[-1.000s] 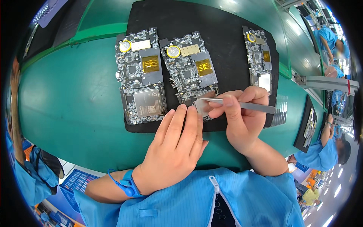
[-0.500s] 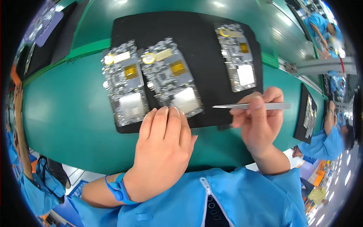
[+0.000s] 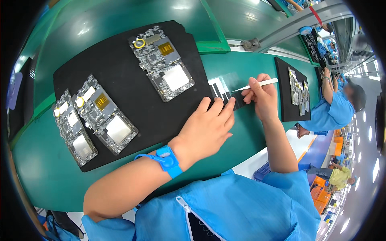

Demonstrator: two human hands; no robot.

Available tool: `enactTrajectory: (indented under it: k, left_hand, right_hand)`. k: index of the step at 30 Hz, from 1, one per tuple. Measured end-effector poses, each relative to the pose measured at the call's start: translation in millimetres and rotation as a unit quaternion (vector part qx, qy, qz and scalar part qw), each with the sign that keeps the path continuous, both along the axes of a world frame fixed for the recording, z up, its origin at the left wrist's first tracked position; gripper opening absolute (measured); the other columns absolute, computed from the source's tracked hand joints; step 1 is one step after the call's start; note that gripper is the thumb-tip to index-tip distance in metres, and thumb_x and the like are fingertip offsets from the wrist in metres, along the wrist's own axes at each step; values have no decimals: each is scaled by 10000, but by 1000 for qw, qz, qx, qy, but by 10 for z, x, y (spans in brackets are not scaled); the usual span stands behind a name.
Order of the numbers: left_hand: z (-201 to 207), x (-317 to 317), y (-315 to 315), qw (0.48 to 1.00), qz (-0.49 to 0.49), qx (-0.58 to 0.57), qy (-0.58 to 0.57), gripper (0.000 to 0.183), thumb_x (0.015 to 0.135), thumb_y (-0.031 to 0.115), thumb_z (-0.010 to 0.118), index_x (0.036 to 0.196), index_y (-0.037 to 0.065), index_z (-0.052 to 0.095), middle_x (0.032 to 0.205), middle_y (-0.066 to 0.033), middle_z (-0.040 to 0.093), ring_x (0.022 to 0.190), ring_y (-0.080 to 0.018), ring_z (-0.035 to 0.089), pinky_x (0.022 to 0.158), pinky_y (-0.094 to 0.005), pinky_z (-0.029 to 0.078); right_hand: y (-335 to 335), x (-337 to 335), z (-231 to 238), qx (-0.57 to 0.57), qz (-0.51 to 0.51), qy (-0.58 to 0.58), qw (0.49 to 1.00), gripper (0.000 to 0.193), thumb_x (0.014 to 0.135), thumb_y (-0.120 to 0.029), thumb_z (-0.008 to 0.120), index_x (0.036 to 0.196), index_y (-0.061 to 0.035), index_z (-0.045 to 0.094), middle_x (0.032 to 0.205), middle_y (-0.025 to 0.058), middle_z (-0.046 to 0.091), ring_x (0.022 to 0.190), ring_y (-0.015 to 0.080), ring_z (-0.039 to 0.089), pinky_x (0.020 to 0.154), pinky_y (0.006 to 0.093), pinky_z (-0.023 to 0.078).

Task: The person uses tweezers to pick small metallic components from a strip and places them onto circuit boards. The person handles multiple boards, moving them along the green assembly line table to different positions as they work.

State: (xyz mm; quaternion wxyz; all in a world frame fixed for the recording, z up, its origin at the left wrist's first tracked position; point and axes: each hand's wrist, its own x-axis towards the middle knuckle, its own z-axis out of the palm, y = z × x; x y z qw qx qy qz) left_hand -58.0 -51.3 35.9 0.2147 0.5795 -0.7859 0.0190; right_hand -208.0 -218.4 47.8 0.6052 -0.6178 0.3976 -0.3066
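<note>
My right hand [image 3: 263,96] pinches a pair of slim tweezers [image 3: 267,82], their tips over a small clear sheet [image 3: 222,82] bearing white and black strips. My left hand [image 3: 207,130] lies with fingers stretched out, fingertips at that sheet's near edge; its wrist wears a blue strap [image 3: 169,160] with a cord. Left of the sheet is a large black mat [image 3: 132,96]. On it lie three circuit boards: one near the sheet [image 3: 161,66], a tilted one [image 3: 106,112] further left, and a third [image 3: 74,126] beside that. Each carries a silvery square and a round yellow-rimmed part.
The mat rests on a green table [image 3: 245,132]. Farther right, another black mat [image 3: 285,92] holds several boards. A person in blue [image 3: 329,110] sits beyond it. A metal rail [image 3: 297,30] runs along the back right, past a green-edged raised panel [image 3: 181,24].
The view has swung right, bringing the strip sheet into sight. My left hand has left the boards for the sheet's edge. The tweezers, still in my right hand, have moved to the sheet.
</note>
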Motion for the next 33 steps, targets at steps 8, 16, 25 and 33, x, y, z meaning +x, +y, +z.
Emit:
enactTrajectory:
  k: [8,16,25,33]
  left_hand:
    - [-7,-21,-68,999,-4,7,47,482,771,401,669,1096,54,589,1278,-114,526,1083,-253,472,928,-400,359]
    - [118,48,238,997,0,-31,67,434,813,335,611,1101,10,599,1272,-172,517,1150,-301,468,966,-421,365]
    - [316,880,2074,885,459,79,18,662,783,309,702,1295,-30,452,1394,-338,304,1237,-503,358,987,-572,310]
    - [314,817,2133,905,407,104,66,668,809,435,642,1299,5,496,1353,-295,386,1209,-471,403,993,-572,303]
  right_hand:
    - [-19,12,0,3,25,-7,1000,245,905,-179,636,939,-87,411,700,107,619,510,131,599,457,217,457]
    - [315,274,190,16,-31,-194,980,135,940,-136,571,873,-84,465,685,88,637,495,114,569,436,206,412]
    - [1600,1427,333,138,100,-176,970,174,941,-148,572,905,-88,413,678,147,645,444,124,566,399,198,440]
    - [2146,2155,225,145,196,-105,964,254,918,-129,607,922,-51,365,715,135,624,559,132,642,458,212,512]
